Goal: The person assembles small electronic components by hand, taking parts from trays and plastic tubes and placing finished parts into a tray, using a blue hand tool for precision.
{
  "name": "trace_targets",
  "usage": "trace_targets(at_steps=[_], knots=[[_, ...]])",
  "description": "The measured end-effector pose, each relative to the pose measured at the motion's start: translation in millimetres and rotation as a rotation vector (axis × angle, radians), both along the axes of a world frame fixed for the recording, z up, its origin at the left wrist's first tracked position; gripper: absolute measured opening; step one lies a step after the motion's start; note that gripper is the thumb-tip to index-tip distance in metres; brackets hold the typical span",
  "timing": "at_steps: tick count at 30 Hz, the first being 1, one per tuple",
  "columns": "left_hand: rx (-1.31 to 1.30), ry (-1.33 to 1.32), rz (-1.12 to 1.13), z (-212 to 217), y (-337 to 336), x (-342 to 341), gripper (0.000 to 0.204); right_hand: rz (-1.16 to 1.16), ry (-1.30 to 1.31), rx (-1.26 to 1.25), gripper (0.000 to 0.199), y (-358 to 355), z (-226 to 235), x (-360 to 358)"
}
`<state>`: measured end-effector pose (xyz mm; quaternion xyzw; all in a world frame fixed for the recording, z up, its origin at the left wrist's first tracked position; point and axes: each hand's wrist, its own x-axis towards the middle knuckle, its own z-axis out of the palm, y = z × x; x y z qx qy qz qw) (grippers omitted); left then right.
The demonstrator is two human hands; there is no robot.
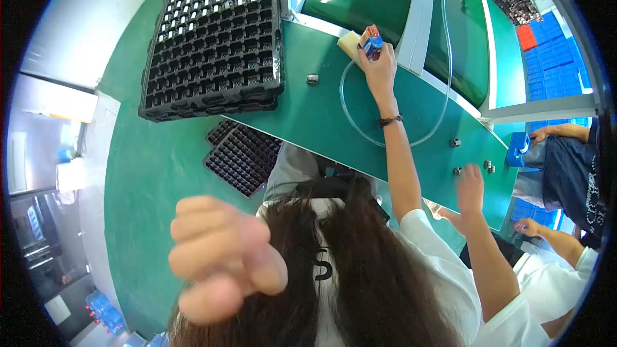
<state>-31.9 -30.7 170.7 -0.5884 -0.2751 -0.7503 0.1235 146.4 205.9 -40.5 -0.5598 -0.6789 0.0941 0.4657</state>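
My left hand (222, 257) is raised close to the camera over my chest, its fingers curled into a blurred fist. Whatever it might hold is hidden. My right hand (380, 67), a dark band on its wrist, reaches to the far edge of the green table (315, 122). It grips a small blue-and-orange object (371, 40) whose exact kind I cannot make out. A pale yellow block (349, 45) lies against it. Clear tubing (347, 106) loops over the table beside my right forearm. A small metal cylindrical part (312, 79) lies left of that hand.
Stacked black trays (212, 58), the top one partly filled with metal parts, sit on the table's left. More black trays (241, 157) lie lower down. A co-worker's hand (470, 186) is near loose parts (490, 166) and a blue bin (517, 149). Conveyors (360, 0) run beyond.
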Motion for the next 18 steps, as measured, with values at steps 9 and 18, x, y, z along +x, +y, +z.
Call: trace_targets(at_steps=[9,18], knots=[[-0.799,0.059,0.355,-68.1,95.9,-73.5,0.022,0.084,0.147,-0.217,0.047,20.8,-9.5,8.6],[-1.009,0.374,0.941,-146.9,197.3,-222.9,0.025,0.145,0.332,-0.429,0.040,68.1,2.1,20.7]])
